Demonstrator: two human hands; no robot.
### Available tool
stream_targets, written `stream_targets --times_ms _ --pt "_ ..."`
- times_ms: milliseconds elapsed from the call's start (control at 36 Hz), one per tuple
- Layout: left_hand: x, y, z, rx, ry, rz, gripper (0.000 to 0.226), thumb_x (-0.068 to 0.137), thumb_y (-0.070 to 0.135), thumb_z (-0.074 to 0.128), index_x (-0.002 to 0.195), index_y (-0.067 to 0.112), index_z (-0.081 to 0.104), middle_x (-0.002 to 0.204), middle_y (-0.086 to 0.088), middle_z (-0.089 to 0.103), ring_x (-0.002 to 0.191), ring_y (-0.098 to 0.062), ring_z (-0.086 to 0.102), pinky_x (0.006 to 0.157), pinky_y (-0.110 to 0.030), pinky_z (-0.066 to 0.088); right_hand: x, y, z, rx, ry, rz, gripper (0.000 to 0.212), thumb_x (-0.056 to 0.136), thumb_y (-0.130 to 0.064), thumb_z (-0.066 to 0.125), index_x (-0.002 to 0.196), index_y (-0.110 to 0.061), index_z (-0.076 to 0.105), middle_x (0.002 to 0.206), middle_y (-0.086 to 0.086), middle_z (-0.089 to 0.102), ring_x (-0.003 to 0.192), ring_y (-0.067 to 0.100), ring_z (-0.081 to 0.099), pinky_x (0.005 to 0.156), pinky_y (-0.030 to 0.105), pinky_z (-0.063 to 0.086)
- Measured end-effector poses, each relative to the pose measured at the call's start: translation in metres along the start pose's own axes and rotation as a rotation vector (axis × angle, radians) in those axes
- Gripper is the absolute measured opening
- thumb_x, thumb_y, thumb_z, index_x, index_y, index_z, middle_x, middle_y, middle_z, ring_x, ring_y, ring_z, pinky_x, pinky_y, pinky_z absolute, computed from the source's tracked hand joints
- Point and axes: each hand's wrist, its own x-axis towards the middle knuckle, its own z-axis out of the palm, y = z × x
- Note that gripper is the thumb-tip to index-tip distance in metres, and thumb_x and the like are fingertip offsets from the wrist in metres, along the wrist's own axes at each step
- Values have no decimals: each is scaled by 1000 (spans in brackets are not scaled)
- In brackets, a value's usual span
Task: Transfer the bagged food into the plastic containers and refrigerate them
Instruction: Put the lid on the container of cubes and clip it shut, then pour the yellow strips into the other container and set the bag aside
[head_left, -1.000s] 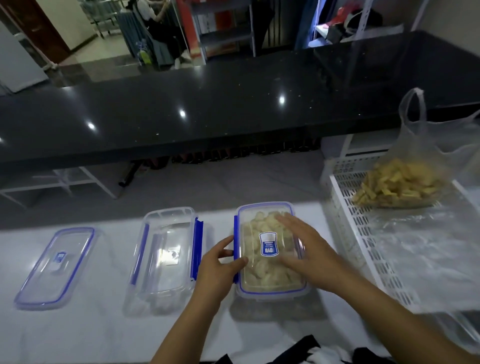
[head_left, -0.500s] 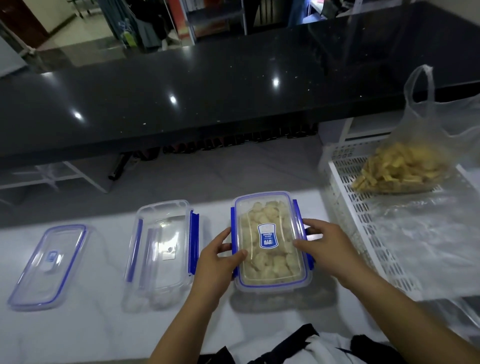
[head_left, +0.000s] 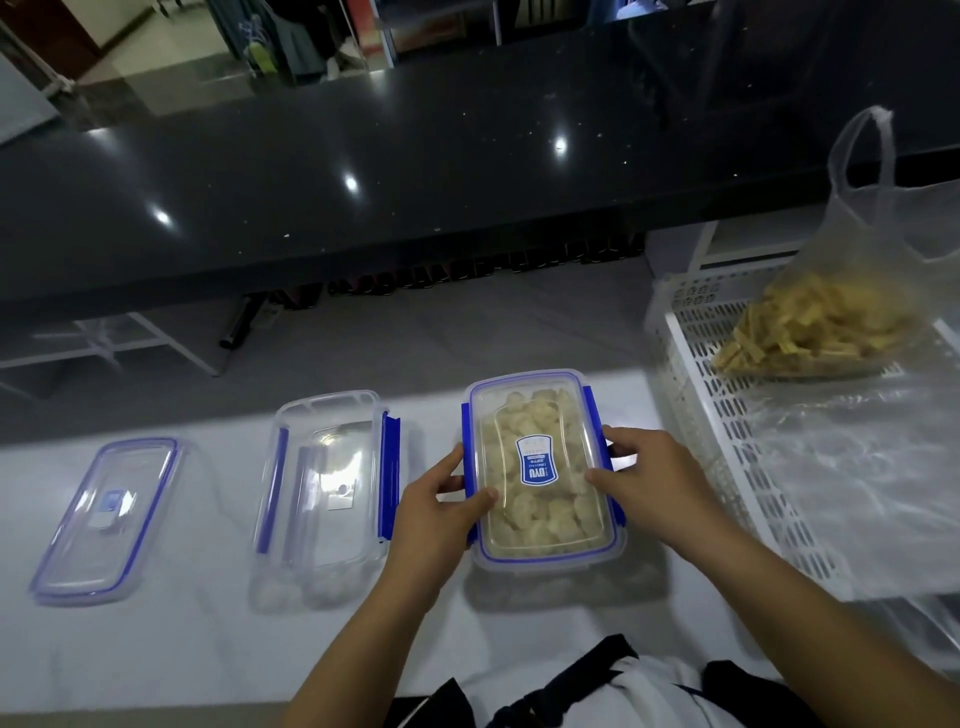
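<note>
A clear plastic container with blue clips, filled with pale food pieces (head_left: 540, 467), stands lidded on the white counter (head_left: 156, 649). My left hand (head_left: 436, 504) grips its left side, thumb on the lid. My right hand (head_left: 644, 478) holds its right side, fingers over the right clip. To the left stands an empty clear container (head_left: 322, 488) with blue clips and no lid. Its loose lid (head_left: 106, 519) lies flat at the far left. A clear bag of yellow food strips (head_left: 821, 332) rests in the white basket (head_left: 727, 441) on the right.
An empty crumpled clear bag (head_left: 857, 478) lies in the basket's near part. A black glossy raised counter (head_left: 415, 171) runs across behind the white one. A person's legs and shelving show far beyond it.
My right hand slid off the lid's top to the container's right side and clip. My left hand stayed on the left edge. The view tilted down slightly.
</note>
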Motion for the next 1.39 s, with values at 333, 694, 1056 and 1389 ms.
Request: stream_targets --times_ms 333,694,1056,1389 --pt "4 10 11 -51 -2 -8 60 89 18 75 142 35 53 108 4 69 95 -18 71 67 -36 64 4 9 -1 157 99 5 44 85 -17 75 127 -28 67 94 -21 63 83 0 62 76 35 57" --pt "-3 12 14 -7 -38 58 54 85 28 74 132 41 52 112 17 64 83 -9 74 56 -24 59 -11 7 -16 93 17 5 61 87 -37 72 143 -41 48 122 -17 52 104 14 62 81 34 55" --pt "-12 100 59 520 -114 624 80 88 41 72 152 46 23 161 16 22 147 -10 24 115 -37 30 -54 0 -153 335 458 -203 36 86 -39 74 120 -45 64 110 -24 68 106 -4 62 86 24 51" --pt "18 271 166 686 -134 1109 85 86 25 76 156 28 27 165 -4 14 152 -22 8 124 -45 18 12 -7 -285 606 681 74 61 86 -34 75 138 -19 48 138 6 52 121 26 54 96 41 45"
